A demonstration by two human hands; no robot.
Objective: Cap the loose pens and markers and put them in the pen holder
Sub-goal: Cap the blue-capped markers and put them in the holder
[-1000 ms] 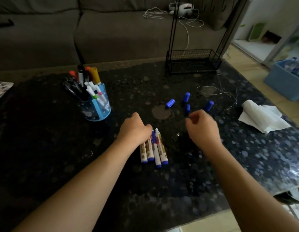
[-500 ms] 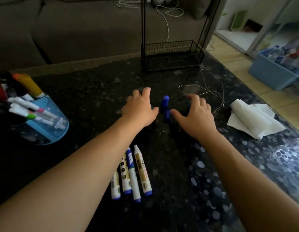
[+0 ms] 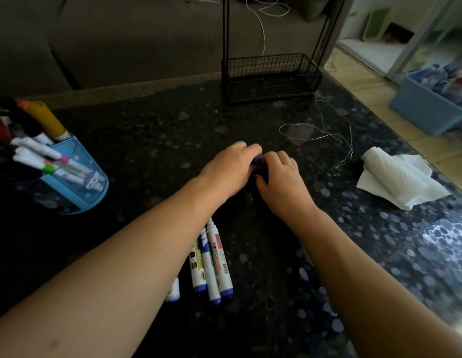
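Blue caps (image 3: 256,160) sit bunched at frame centre. The left grip (image 3: 228,171) and right grip (image 3: 280,183) curl around them, likely gathering them for capping. Uncapped markers (image 3: 209,267) wait on the table at lower centre, with the pen holder (image 3: 72,195) at the left edge.

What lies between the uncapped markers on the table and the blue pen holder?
No object on the table does. Only the person's own left forearm crosses between the markers and the pen holder, which is already crowded with pens.
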